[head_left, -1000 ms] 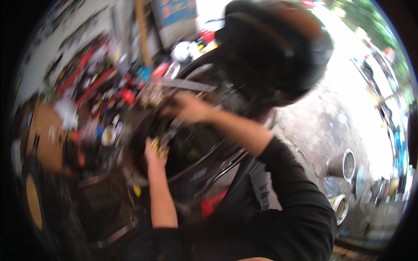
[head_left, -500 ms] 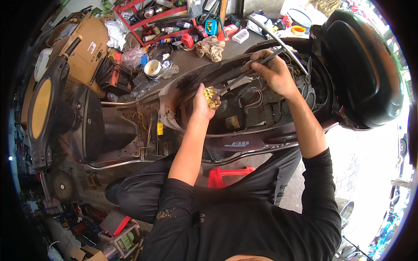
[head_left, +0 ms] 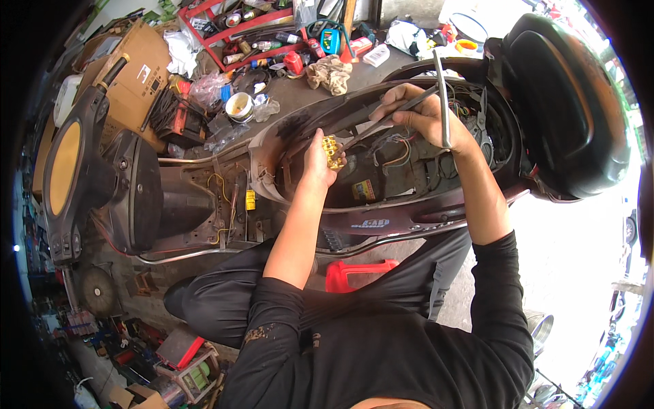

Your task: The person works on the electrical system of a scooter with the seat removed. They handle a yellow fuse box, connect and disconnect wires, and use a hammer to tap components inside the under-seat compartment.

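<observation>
Over the opened body of a scooter (head_left: 381, 221), my left hand (head_left: 317, 163) is closed around a small gold-coloured, knobbly metal part (head_left: 332, 151). My right hand (head_left: 426, 116) is closed on the shaft of a T-handle wrench (head_left: 385, 123), whose grey crossbar stands near upright beside my wrist. The shaft slants down to the left, and its end meets the gold part; how it fits there is too small to make out. Wires and a dark housing (head_left: 402, 174) show in the scooter's cavity beneath both hands.
The black scooter seat (head_left: 569, 109) stands raised at right. Across the scooter lie a beige rag (head_left: 329, 74), a white tub (head_left: 240, 108) and a red rack (head_left: 211, 51) of bottles and cans. A red stool (head_left: 347, 274) sits between my legs, and the handlebar (head_left: 68, 177) is at left.
The wrench's crossbar has turned from a slant to nearly upright. My right hand has shifted slightly with it, while my left hand keeps the gold part in about the same place.
</observation>
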`<action>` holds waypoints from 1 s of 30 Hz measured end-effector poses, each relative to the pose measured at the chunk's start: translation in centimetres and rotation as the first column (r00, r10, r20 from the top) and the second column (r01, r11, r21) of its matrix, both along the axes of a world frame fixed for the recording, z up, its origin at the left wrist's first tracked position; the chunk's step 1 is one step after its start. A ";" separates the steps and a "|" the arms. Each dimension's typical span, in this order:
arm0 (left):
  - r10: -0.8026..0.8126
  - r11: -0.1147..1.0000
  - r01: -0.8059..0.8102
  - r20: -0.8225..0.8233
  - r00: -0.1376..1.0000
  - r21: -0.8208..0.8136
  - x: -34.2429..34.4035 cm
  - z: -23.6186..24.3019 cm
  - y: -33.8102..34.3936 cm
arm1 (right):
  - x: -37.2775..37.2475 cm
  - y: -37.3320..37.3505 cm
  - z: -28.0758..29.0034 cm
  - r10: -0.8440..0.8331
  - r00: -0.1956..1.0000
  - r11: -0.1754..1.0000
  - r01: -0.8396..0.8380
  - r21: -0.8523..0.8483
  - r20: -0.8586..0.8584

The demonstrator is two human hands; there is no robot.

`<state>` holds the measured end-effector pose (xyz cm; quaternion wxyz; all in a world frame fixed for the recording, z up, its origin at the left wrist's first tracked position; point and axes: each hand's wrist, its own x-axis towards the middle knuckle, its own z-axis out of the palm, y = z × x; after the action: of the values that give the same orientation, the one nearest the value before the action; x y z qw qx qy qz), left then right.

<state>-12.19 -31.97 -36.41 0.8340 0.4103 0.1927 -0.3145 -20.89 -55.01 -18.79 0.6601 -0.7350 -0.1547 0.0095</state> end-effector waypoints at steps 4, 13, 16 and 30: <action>0.003 1.000 -0.003 0.003 1.000 -0.025 -0.2 0.1 -0.2 | 0.2 0.6 -0.9 -0.096 0.995 0.991 0.094 0.095 0.019; 0.023 0.998 -0.025 0.034 0.999 0.059 0.1 0.1 -0.2 | 1.0 0.9 -1.7 -0.469 0.879 0.833 0.473 -0.286 0.087; 0.010 0.999 -0.009 -0.016 1.000 0.035 0.2 -0.2 0.0 | 0.9 1.3 -2.3 -0.315 0.949 0.935 0.314 0.166 -0.020; 0.013 1.000 -0.013 -0.002 1.000 0.011 0.2 -0.1 -0.2 | 1.0 0.8 -2.1 -0.470 0.881 0.876 0.474 -0.090 0.064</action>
<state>-11.96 -32.16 -36.49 0.8336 0.4132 0.1981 -0.3085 -19.85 -54.23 -20.88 0.6006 -0.7836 0.0166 -0.1583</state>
